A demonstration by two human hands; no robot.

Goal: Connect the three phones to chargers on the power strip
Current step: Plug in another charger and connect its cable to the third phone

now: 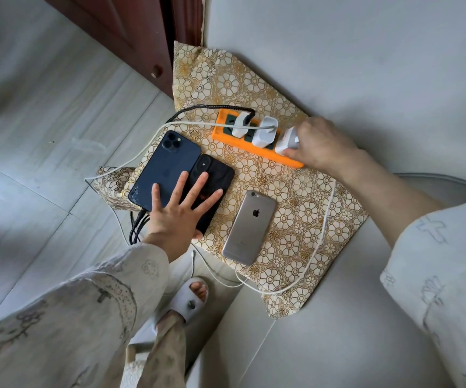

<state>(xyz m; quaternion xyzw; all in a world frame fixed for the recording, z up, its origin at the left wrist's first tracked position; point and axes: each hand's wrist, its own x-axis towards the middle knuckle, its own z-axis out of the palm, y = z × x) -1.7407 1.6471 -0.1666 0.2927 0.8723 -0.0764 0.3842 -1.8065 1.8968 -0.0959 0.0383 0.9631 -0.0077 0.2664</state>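
An orange power strip [227, 138] lies on a floral cushion [290, 197] with three white chargers in it. My right hand [319, 142] grips the rightmost charger [286, 140] at the strip's near end. My left hand [180, 211] lies flat with spread fingers over a dark blue phone [164, 169] and a black phone [220, 175], both face down and side by side. A grey phone [250, 228] lies face down to their right, with no cable in it. Black cables leave the blue phone's lower end. A white cable [319, 245] loops along the cushion's right edge.
The cushion rests on a pale sofa seat [324, 331] against a pale backrest [366, 51]. A loose white cable end [193, 254] hangs over the seat's front. Tiled floor [44, 135] lies left, a dark wooden cabinet [131, 29] at the back, my slippered foot [191, 299] below.
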